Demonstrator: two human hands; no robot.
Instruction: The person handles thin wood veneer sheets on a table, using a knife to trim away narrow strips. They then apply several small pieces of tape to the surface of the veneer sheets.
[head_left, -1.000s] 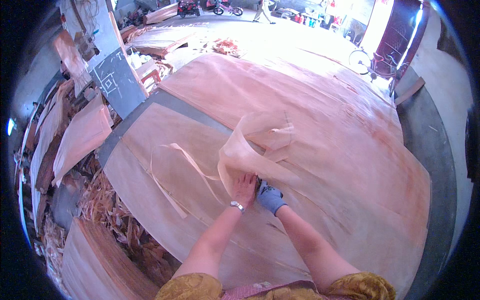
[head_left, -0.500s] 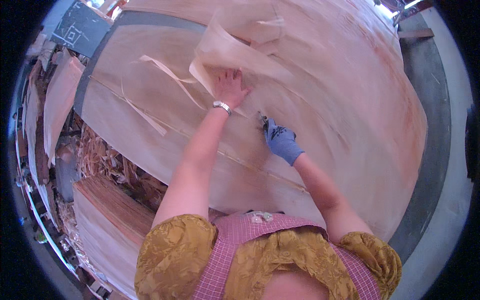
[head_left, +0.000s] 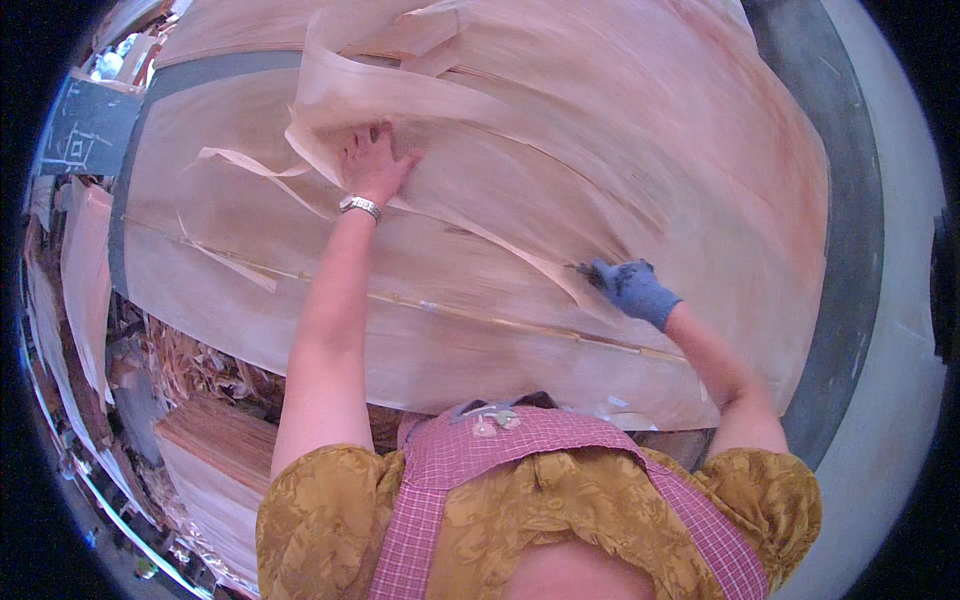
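My left hand (head_left: 376, 168), bare and with a wristwatch (head_left: 360, 206) above it, lies flat with spread fingers on a large thin wood veneer sheet (head_left: 500, 185). The sheet's far left part curls up behind my fingers. To the right, my right hand (head_left: 634, 287) in a blue glove is closed around a small dark knife (head_left: 583, 268), blurred and partly hidden by the fingers. Its tip meets the veneer. A narrow cut strip (head_left: 510, 245) runs from near my left wrist to the knife, lifting along the cut edge.
Loose veneer strips (head_left: 245, 160) lie left of my left hand. A long seam (head_left: 470, 318) crosses the lower sheet nearer me. At the left are veneer scraps (head_left: 205, 360) and a veneer stack (head_left: 215, 435). A dark grey border (head_left: 850, 250) edges the surface at right.
My right hand has drawn the knife to the right and slightly nearer me, and a long strip edge now shows behind it. The left hand stays on the veneer while the whole view has shifted.
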